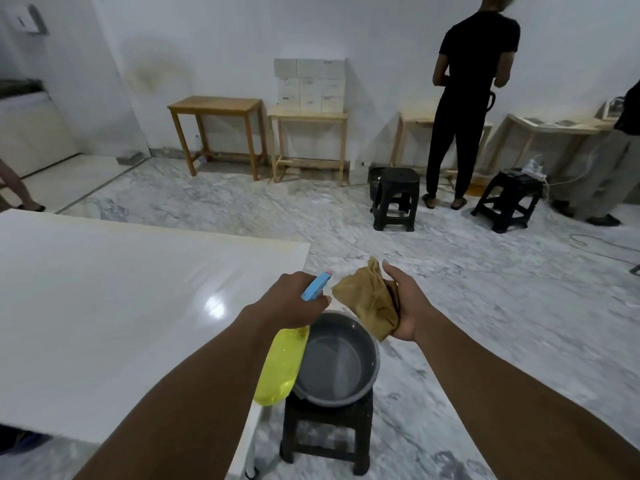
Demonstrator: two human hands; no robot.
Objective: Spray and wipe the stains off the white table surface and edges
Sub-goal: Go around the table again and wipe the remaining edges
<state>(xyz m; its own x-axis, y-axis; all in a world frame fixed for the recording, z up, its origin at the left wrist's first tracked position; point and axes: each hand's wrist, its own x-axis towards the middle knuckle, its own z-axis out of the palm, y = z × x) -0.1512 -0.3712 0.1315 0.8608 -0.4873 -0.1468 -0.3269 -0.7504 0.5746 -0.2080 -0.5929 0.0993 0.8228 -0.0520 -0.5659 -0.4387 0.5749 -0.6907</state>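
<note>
Basin [367, 378] just beside table [121, 323] edge

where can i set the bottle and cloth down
The table is bare all the way left of the left hand, near edge to far edge. The basin fills the stool top: no room there. The floor right of the stool is open.

A yellow spray bottle [281, 367] has a light-blue trigger head [316, 286]. The cloth [369, 301] is mustard brown, the basin [337, 362] grey, the stool [327, 434] black, the table [121, 306] glossy white, the floor [485, 306] grey-veined marble.
</note>
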